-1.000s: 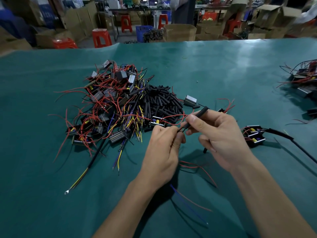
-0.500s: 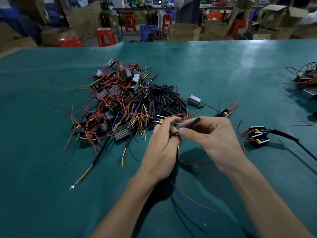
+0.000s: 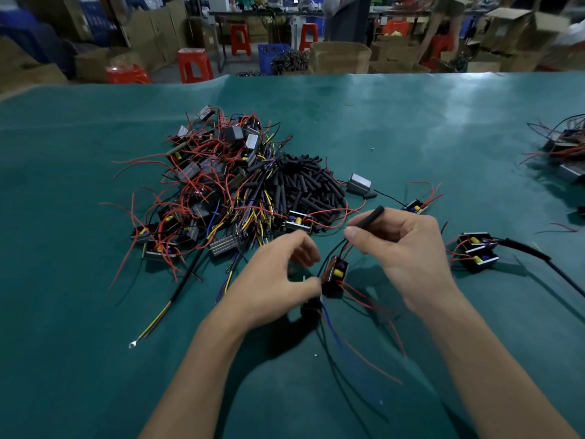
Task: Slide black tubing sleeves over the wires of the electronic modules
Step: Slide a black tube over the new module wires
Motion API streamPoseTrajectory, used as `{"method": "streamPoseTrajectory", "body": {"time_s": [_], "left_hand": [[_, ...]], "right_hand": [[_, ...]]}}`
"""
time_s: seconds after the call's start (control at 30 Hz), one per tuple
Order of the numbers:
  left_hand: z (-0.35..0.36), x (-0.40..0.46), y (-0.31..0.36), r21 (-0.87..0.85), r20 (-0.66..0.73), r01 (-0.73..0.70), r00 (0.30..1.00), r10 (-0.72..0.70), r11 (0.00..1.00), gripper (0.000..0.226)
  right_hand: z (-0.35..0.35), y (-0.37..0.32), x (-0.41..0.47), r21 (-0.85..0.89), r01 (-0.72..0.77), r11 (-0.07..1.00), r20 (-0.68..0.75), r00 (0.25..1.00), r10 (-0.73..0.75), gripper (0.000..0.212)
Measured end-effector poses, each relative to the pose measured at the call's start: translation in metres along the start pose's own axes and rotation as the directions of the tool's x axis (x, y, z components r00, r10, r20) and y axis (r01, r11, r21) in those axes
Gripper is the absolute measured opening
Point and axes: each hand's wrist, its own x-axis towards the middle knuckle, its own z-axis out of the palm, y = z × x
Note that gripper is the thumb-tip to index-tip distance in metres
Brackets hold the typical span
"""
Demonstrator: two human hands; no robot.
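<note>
Right hand: held above the desk; thumb and forefinger pinch a black tubing sleeve, the other fingers curled beneath it.
Black tubing sleeve: tilted, far end up and to the right; red and black wires leave its near end.
Module in hand: a small black electronic module with a yellow part, hanging from those wires just beside the left thumb; whether the thumb touches it cannot be told.
Left hand: blurred; fingers curved with thumb and forefinger apart — no firm grip can be made out. A dark part sits under the thumb, too blurred to identify.
Loose leads: red and blue, trailing toward the viewer over the desk.
Sleeve stock: a heap of black sleeves, touching the right side of the module pile of tangled red, yellow and black wiring.
Sleeved modules: right of the right hand, with a black sleeved lead running off right.
Far right edge: another cluster — partly out of view.
Background: red stools and cardboard boxes.
</note>
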Motion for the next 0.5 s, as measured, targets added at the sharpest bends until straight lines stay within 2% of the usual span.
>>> {"method": "streamPoseTrajectory", "body": {"time_s": [0.13,0.3,0.5], "left_hand": [[0.003,0.001,-0.006,0.014,-0.081,-0.033,0.996,0.034,0.999,0.017],[0.013,0.003,-0.005,-0.015,-0.113,-0.061,0.992,0.059,0.998,0.012],[0.022,0.004,0.001,0.112,-0.158,-0.098,0.981,0.115,0.989,0.007]], "right_hand": [[-0.006,-0.001,0.002,0.024,-0.009,1.0,0.001,1.0,0.009,0.013],[-0.009,-0.001,0.002,0.004,-0.022,1.0,0.033,0.999,0.022,0.014],[-0.002,0.002,-0.002,-0.231,-0.066,0.971,0.113,0.989,0.094,0.015]]}}
